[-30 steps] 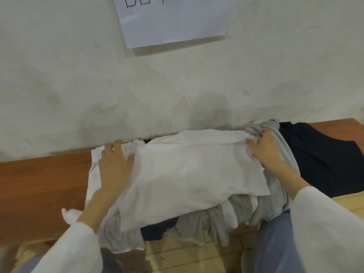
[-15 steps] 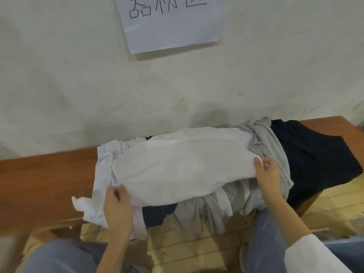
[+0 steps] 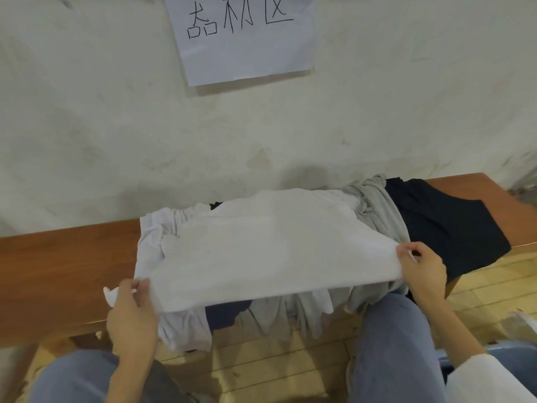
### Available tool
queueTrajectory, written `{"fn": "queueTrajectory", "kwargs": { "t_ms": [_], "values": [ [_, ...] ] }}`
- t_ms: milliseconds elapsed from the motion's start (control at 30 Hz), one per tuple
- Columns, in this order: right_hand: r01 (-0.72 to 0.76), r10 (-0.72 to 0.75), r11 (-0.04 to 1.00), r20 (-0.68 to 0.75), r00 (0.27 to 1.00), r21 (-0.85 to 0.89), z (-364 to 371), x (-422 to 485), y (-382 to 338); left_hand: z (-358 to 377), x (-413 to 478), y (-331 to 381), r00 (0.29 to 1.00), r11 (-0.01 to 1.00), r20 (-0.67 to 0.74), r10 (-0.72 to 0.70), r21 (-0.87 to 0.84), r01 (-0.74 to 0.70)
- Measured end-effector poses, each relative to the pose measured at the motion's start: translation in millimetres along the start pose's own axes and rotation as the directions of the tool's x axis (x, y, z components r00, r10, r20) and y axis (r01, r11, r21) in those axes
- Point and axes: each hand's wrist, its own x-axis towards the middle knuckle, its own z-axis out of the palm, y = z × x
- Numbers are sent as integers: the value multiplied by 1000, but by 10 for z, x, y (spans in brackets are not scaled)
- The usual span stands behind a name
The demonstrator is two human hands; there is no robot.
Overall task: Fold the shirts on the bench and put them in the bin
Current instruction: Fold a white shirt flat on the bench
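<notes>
A folded white shirt [image 3: 261, 251] lies across a pile of clothes on the wooden bench [image 3: 58, 274]. My left hand [image 3: 130, 315] pinches its near left corner. My right hand [image 3: 421, 271] pinches its near right corner. The near edge is stretched between both hands and lifted a little off the pile. Beneath it lie another white shirt [image 3: 151, 237], a grey shirt [image 3: 380, 210] and a dark navy garment [image 3: 447, 225]. Grey and navy cloth hangs over the bench's front edge. At the lower right edge shows a blue-grey rim [image 3: 511, 362]; I cannot tell whether it is the bin.
A pale wall with a paper sign [image 3: 244, 39] rises right behind the bench. My knees in blue jeans [image 3: 389, 344] are close to the bench front. Wooden floor boards [image 3: 494, 286] show below, with something pale [image 3: 523, 324] at the right edge.
Both hands moved from the shirt's far corners to its near corners and took hold of them. The near edge is now pulled taut and raised. The view has tilted up.
</notes>
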Motion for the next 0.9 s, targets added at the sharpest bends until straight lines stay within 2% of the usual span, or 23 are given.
{"fn": "queueTrajectory", "kwargs": {
  "t_ms": [33, 100, 167, 233, 333, 433, 467, 567, 667, 767, 900],
  "values": [
    [1, -1, 1000, 21, 1000, -11, 9, 24, -5, -28, 26, -20, 1000, 1000, 8, 14, 17, -14],
    [17, -1, 995, 156, 988, -98, 55, 46, -9, -6, 50, -39, 987, 995, 159, 20, 93, -35],
    [38, 23, 977, 279, 960, -212, 97, 35, -14, 77, 48, -67, 927, 974, 374, -39, 223, -49],
    [71, 23, 950, 293, 956, -303, 105, 61, -49, 95, 85, -43, 876, 930, 478, -61, 347, -124],
    [161, -94, 951, 249, 964, -264, 130, 243, -219, 75, 231, 179, 907, 933, 420, 14, 321, -163],
    [254, -183, 949, 330, 926, -187, 360, 574, -423, 268, 512, 439, 932, 941, 281, 227, 183, -284],
    [276, -193, 940, 359, 913, -198, 458, 664, -477, 381, 624, 509, 931, 945, 272, 243, 149, -290],
    [254, -163, 944, 370, 915, -212, 719, 834, -555, 690, 848, 635, 939, 981, 315, 136, 87, -171],
    [251, -128, 918, 370, 920, -306, 836, 879, -526, 830, 930, 633, 949, 998, 310, 57, 0, -61],
    [250, -175, 923, 261, 949, -291, 856, 867, -511, 845, 977, 552, 953, 994, 288, 91, -86, -69],
    [231, -231, 971, -9, 973, -56, 880, 875, -639, 820, 991, 448, 963, 983, 203, 176, -78, -163]
  ]
}}
